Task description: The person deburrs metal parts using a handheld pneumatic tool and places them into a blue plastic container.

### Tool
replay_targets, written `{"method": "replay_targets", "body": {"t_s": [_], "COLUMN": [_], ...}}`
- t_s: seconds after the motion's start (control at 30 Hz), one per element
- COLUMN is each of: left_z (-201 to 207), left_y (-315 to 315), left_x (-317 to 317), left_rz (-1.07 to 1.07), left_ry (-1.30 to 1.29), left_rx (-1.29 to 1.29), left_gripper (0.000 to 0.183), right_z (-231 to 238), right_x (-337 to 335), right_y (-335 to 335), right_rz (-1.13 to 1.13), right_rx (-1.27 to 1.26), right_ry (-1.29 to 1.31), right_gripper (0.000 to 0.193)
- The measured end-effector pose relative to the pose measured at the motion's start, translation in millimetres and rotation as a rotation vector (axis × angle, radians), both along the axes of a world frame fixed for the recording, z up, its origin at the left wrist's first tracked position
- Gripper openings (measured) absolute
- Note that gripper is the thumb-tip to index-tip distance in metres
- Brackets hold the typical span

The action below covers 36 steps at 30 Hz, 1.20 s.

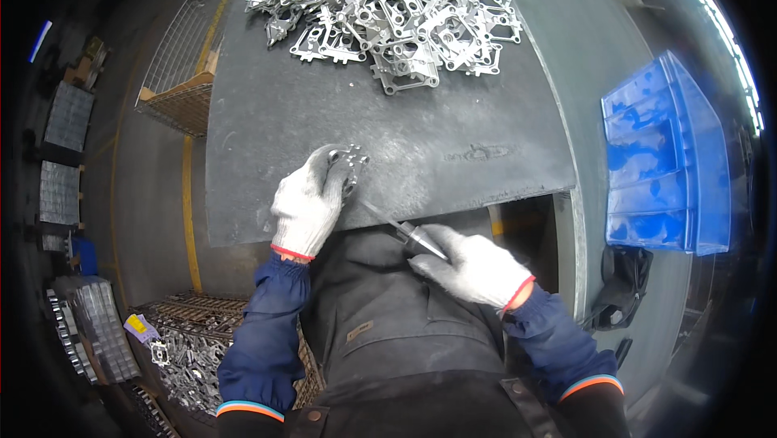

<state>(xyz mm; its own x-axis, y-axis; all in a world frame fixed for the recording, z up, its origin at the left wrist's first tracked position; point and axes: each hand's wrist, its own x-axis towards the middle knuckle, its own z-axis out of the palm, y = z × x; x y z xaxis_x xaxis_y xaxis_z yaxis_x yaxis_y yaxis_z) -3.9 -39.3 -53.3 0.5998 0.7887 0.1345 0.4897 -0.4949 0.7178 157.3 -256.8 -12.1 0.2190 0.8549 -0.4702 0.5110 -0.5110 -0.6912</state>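
Observation:
My left hand (309, 201), in a white knit glove with a red cuff, grips a small silvery metal casting (354, 169) over the near edge of the dark tabletop. Its fingers cover much of the casting. My right hand (473, 266), gloved the same way, is wrapped round the handle of a file-like hand tool (414, 236). The tool's slim metal blade points up and left, with its tip just below the casting; whether they touch, I cannot tell. At the far side of the table (267, 138) lies a heap of similar openwork castings (405, 17).
A blue plastic bin (664, 163) stands on the grey-green surface to the right, with a black bag (623, 284) below it. To the left is a wire cage (182, 65). A wire basket full of castings (190, 365) sits low at the left, near stacked grey trays (101, 329).

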Motion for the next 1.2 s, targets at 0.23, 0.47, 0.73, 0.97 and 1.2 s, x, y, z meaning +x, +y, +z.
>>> {"method": "replay_targets", "body": {"t_s": [0.23,0.47,0.73,0.97,1.2], "left_z": [28.9,39.6,35.8,36.9,43.5], "left_y": [29.0,27.0,17.0,18.3,21.0], "left_x": [35.8,40.7,47.7,53.4,55.5], "left_rz": [-0.277,-0.289,-0.288,-0.302,-0.31], "left_ry": [0.513,0.606,0.616,0.626,0.705], "left_rx": [0.103,0.077,0.193,0.195,0.202], "left_gripper": [0.046,0.045,0.038,0.037,0.042], "right_z": [7.4,-7.7,-12.5,-26.2,-25.0], "right_x": [33.3,25.5,21.4,9.0,12.7], "right_y": [-7.2,-4.9,11.3,9.8,9.9], "right_rz": [-0.081,-0.032,-0.01,-0.033,-0.074], "right_rx": [-0.037,0.022,0.016,0.022,0.12], "right_ry": [-0.155,-0.098,-0.137,-0.096,-0.088], "right_gripper": [0.077,0.077,0.062,0.056,0.054]}}
